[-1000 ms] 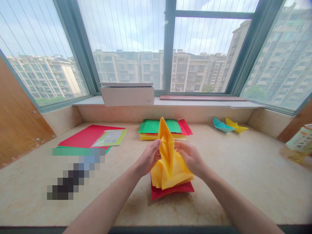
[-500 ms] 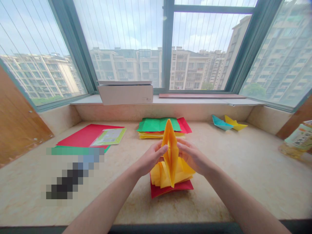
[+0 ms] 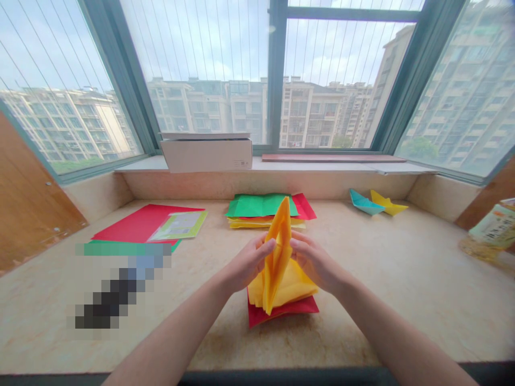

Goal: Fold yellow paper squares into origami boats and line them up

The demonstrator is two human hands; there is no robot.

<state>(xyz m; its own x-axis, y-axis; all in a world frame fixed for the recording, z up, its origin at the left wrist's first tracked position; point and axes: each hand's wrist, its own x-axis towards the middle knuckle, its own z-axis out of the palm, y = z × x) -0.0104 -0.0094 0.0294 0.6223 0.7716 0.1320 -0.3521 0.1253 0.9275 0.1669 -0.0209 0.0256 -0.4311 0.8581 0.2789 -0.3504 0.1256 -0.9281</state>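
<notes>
Between my two hands stands a folded yellow paper boat (image 3: 277,257), tall and narrow with pointed ends and its long opening turned toward me. My left hand (image 3: 250,261) grips its left side, thumb on the near face. My right hand (image 3: 316,258) holds the right side, fingers behind and thumb near the middle; part of those fingers is hidden. The paper tilts, its top leaning right. Underneath lies a stack of creased yellow sheets (image 3: 295,287), with red paper (image 3: 289,312) at the bottom.
Behind my hands is a pile of green paper (image 3: 261,205) over red and yellow sheets. Two paper boats, blue (image 3: 365,202) and yellow (image 3: 388,203), sit at the back right. Red sheets (image 3: 137,222) lie left. A jar (image 3: 493,230) stands far right, a white box (image 3: 207,154) on the sill.
The yellow paper boat has turned in my hands: its top has tipped right and its lower end has swung left. Both hands stay almost where they were.
</notes>
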